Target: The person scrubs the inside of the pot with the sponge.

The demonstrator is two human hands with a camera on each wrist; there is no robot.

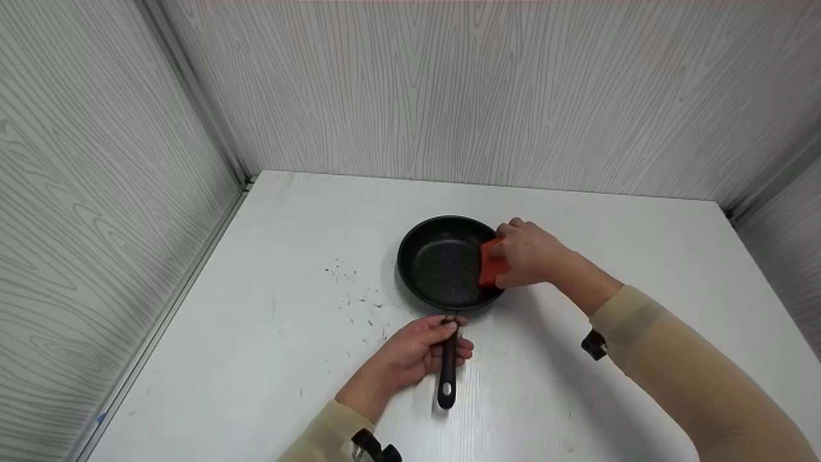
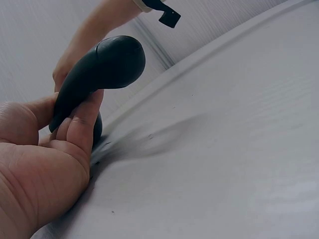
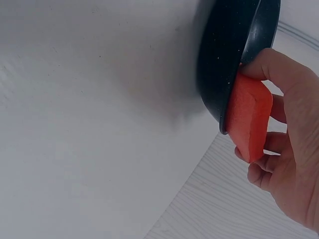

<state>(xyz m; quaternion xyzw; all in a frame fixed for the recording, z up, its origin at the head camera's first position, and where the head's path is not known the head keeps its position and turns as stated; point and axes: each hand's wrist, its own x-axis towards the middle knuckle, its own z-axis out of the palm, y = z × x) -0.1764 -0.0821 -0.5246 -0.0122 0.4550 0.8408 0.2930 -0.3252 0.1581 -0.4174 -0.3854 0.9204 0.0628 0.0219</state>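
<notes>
A black frying pan is at the middle of the white table, its handle pointing toward me. My left hand grips that handle near the pan, thumb on top and fingers underneath. In the left wrist view the handle's rounded end juts out past the fingers. With my right hand I hold a red sponge against the pan's inner right wall. The right wrist view shows the sponge pinched between thumb and fingers, overlapping the rim.
The white tabletop carries small dark specks and scuffs left of the pan. Wood-grain panels stand behind and at the left. Dark wrist mounts sit on both beige sleeves.
</notes>
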